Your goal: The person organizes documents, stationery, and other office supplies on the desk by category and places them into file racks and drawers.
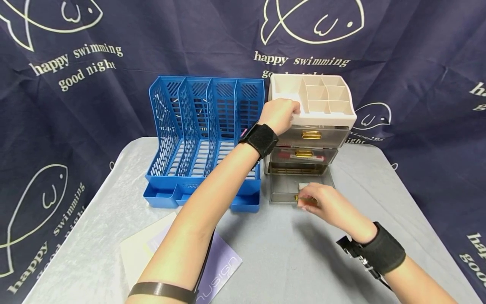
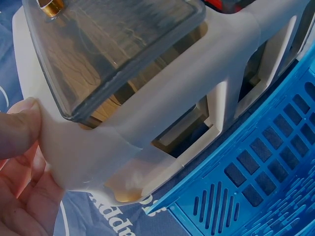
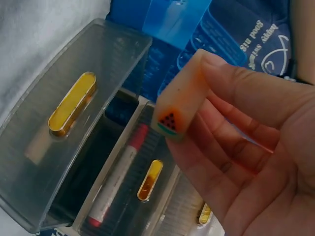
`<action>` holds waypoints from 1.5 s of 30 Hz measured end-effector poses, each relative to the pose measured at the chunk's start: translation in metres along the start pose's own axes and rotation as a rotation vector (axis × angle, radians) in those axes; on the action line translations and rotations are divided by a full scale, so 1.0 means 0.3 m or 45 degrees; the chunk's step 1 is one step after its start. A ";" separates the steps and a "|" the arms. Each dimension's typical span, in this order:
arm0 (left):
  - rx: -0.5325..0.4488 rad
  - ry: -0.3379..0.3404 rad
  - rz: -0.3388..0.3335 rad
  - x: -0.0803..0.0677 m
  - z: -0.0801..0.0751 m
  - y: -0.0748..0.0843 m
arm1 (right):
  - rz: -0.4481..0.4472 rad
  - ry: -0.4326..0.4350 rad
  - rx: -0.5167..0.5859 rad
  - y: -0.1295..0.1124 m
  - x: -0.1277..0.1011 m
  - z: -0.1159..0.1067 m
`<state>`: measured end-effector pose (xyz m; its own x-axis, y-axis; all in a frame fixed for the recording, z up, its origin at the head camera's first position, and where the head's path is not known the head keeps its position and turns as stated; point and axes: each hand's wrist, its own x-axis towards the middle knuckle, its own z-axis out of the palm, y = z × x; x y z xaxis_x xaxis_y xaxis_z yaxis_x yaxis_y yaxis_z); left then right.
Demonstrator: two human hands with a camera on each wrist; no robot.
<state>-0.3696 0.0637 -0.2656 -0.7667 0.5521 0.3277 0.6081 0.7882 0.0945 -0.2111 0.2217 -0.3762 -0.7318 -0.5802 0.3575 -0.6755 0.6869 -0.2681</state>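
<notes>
My right hand (image 1: 320, 202) pinches a small pale eraser (image 3: 179, 98) between thumb and fingers. A watermelon slice is printed on one end of the eraser. It is held just in front of the pulled-out bottom drawer (image 1: 281, 196) of a white desktop organizer (image 1: 300, 119). Through that drawer's clear grey front a pale block (image 3: 38, 146) shows beside the gold handle (image 3: 73, 103). My left hand (image 1: 281, 115) grips the organizer's top front rim, thumb on one side and fingers on the other, as the left wrist view (image 2: 24, 162) shows.
Left of the organizer stands a blue four-slot file rack (image 1: 205, 179) with small front trays. A red-and-white marker (image 3: 118, 177) lies in the closed middle drawer (image 1: 322, 155). Purple and cream booklets (image 1: 224, 257) lie at the front left, partly under my left forearm.
</notes>
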 end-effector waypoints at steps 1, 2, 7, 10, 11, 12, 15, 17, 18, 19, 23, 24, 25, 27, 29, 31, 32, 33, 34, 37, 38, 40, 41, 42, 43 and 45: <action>0.000 0.000 0.001 0.000 0.000 0.000 | 0.006 0.001 0.004 0.008 0.010 0.001; 0.000 0.000 0.001 0.001 0.000 0.000 | 0.018 0.001 0.005 0.016 0.020 0.002; 0.004 0.000 -0.004 0.001 0.003 -0.002 | 0.092 0.019 0.016 0.056 0.071 0.023; 0.006 -0.001 -0.004 0.001 0.007 -0.002 | 0.127 0.025 0.020 0.080 0.097 0.044; 0.006 -0.001 -0.002 0.000 0.008 -0.002 | 0.138 0.025 0.019 0.088 0.104 0.051; 0.005 0.000 0.000 0.001 0.010 -0.002 | 0.151 0.026 0.017 0.096 0.111 0.058; 0.008 0.002 0.003 0.000 0.012 -0.003 | 0.192 0.028 0.013 0.121 0.132 0.080; 0.012 0.005 -0.003 -0.001 0.011 -0.005 | 0.213 0.018 0.018 0.137 0.147 0.094; 0.015 0.007 -0.006 -0.002 0.010 -0.005 | 0.225 0.010 0.024 0.145 0.154 0.101; 0.015 0.006 -0.010 -0.002 0.009 -0.006 | 0.233 0.003 0.032 0.151 0.162 0.107; 0.010 0.004 -0.009 0.000 0.007 -0.004 | 0.273 -0.031 0.065 0.173 0.187 0.127; 0.007 0.002 -0.007 0.001 0.007 -0.003 | 0.281 -0.039 0.071 0.177 0.191 0.132; 0.007 0.001 -0.006 0.002 0.007 -0.002 | 0.285 -0.048 0.078 0.180 0.196 0.136; 0.011 0.001 -0.006 0.003 0.008 -0.001 | 0.293 -0.069 0.089 0.187 0.204 0.146; 0.013 0.002 -0.010 0.003 0.009 -0.002 | 0.293 -0.094 0.098 0.193 0.211 0.156; 0.014 0.003 -0.010 0.002 0.008 -0.003 | 0.289 -0.120 0.107 0.198 0.218 0.167; 0.014 0.003 -0.009 0.002 0.008 -0.004 | 0.288 -0.133 0.110 0.201 0.222 0.173; 0.013 0.003 -0.008 0.001 0.008 -0.005 | 0.283 -0.145 0.111 0.204 0.225 0.178; 0.013 0.002 -0.009 0.000 0.007 -0.005 | 0.279 -0.157 0.113 0.207 0.228 0.182; 0.017 0.003 -0.007 -0.002 0.003 -0.004 | 0.270 -0.192 0.110 0.212 0.234 0.194; 0.016 0.004 -0.004 -0.002 0.003 -0.004 | 0.269 -0.203 0.109 0.213 0.236 0.196; 0.015 0.002 0.000 -0.002 0.001 -0.002 | 0.276 -0.225 0.108 0.216 0.239 0.201; 0.014 0.001 0.001 -0.002 0.001 -0.001 | 0.283 -0.238 0.110 0.217 0.240 0.204; 0.013 0.000 0.003 -0.002 0.001 -0.001 | 0.293 -0.251 0.115 0.219 0.241 0.206; 0.013 -0.002 0.003 -0.002 0.001 -0.002 | 0.301 -0.264 0.122 0.222 0.242 0.209; 0.014 -0.006 -0.001 -0.002 0.001 -0.004 | 0.312 -0.292 0.135 0.229 0.245 0.214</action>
<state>-0.3699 0.0626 -0.2663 -0.7680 0.5530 0.3230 0.6054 0.7914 0.0846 -0.3171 0.1982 -0.4259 -0.8665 -0.4952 0.0638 -0.4740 0.7758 -0.4165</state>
